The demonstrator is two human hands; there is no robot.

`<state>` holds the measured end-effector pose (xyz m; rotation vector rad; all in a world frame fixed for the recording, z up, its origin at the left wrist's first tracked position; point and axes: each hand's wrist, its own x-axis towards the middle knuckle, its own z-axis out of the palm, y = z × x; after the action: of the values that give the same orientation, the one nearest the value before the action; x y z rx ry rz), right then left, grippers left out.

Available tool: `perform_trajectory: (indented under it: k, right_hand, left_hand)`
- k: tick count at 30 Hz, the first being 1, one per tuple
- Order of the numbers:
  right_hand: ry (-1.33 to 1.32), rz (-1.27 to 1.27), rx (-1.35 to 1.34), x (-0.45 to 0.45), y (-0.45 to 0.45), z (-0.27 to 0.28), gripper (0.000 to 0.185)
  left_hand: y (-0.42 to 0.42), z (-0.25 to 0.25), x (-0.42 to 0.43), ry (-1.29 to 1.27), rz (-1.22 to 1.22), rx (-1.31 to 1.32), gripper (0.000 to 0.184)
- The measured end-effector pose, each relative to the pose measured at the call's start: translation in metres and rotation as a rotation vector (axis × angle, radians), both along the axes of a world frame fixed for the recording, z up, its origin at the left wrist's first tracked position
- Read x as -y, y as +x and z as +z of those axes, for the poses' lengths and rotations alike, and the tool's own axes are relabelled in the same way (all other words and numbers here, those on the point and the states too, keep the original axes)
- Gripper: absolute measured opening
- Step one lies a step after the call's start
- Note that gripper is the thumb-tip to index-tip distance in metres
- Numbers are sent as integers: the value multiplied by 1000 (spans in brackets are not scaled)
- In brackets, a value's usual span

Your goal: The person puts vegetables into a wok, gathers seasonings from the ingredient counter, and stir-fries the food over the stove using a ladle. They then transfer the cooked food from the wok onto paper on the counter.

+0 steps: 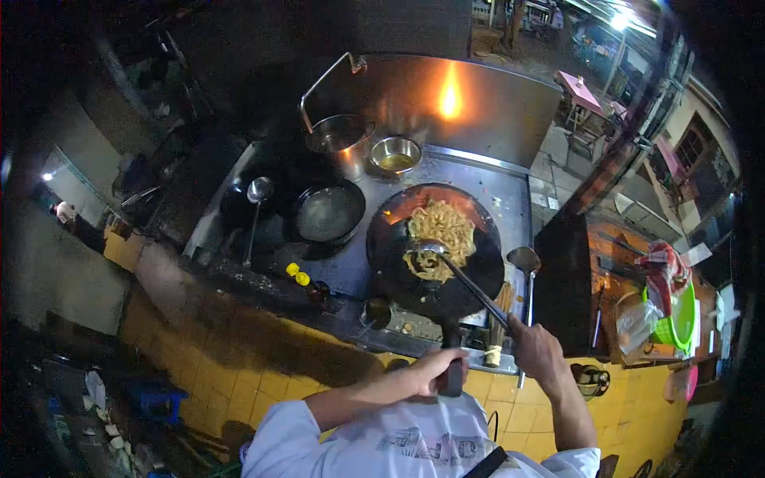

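Note:
Wide noodles (446, 231) lie in a dark wok (390, 275) on the steel stove. My left hand (434, 371) is closed around the wok's handle (452, 378) at the front. Closed on the long handle of a ladle (430, 248), my right hand (539, 350) is at the wok's right front. The ladle's bowl rests among the noodles, at their front left side. Beside my right hand lies a long-handled spatula (523, 258), and a bundled bamboo brush (494, 350) stands between it and the wok.
Behind the wok are a steel bowl of yellowish liquid (396, 162) and a tall pot (351, 159). A second wok (328, 213) and another ladle (260, 191) are to the left. Yellow-capped bottles (301, 278) stand at the stove's front. A green basket (681, 319) sits on the right-hand table.

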<state>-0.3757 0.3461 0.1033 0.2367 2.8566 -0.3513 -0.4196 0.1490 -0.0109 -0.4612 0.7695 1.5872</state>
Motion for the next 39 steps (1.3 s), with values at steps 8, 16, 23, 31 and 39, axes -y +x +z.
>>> perform_trajectory:
  k: [8,16,23,31,39]
  right_hand:
    - [357,149,-201,0,19,-50,27]
    - [64,30,-52,3,13,-45,42]
    - [148,-134,-143,-7,5,-9,57]
    - [123,-175,-248,8,-34,-134,69]
    - [-48,-240,-182,-6,-46,-107,39]
  left_hand:
    - [-30,-47,6,-213,104,-169,29]
    - [-91,-27,23,-315,-214,-480,31]
    - [-28,-8,39,-145,-62,-164,16]
    - [-108,-124,20,-222,84,-607,16]
    - [-112,-110,15,-365,143,-569,10]
